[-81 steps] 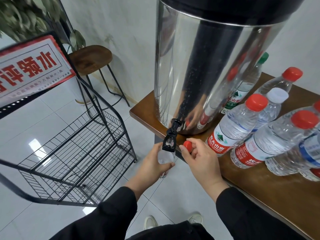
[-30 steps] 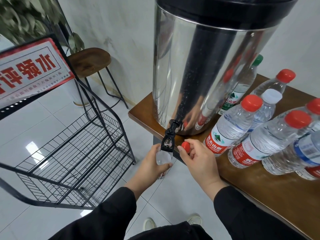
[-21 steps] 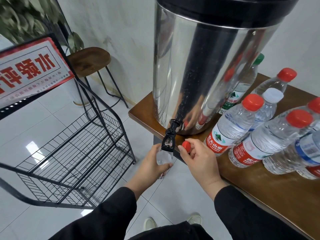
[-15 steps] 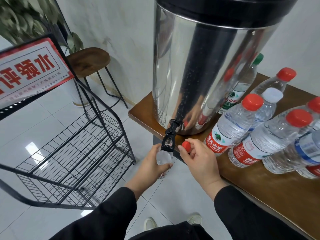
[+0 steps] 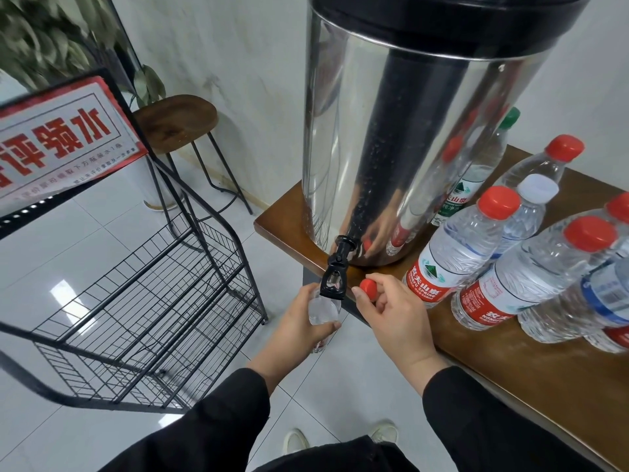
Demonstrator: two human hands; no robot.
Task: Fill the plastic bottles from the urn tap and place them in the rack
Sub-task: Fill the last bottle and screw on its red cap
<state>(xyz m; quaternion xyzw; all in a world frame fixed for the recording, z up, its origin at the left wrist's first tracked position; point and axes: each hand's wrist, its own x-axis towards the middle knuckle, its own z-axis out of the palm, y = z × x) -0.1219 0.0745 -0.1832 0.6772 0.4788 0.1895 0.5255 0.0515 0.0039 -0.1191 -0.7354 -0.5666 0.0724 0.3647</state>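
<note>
Where the white wall meets pale glossy floor tiles, a brown wooden table (image 5: 531, 379) carries a big steel urn (image 5: 401, 137) with a black lid. Left of it stands a black wire rack (image 5: 143, 301) with a red-and-white sign, and behind that one wooden stool (image 5: 177, 120) and a leafy plant. At least seven capped bottles (image 5: 524, 277) crowd the table beside the urn: most red-capped, one white, one green. The left hand (image 5: 299, 332) is clamped around one clear, uncapped bottle (image 5: 323, 310) under the black tap (image 5: 335, 281). The right hand (image 5: 394, 321) pinches its red cap (image 5: 368, 289) in its grip.
</note>
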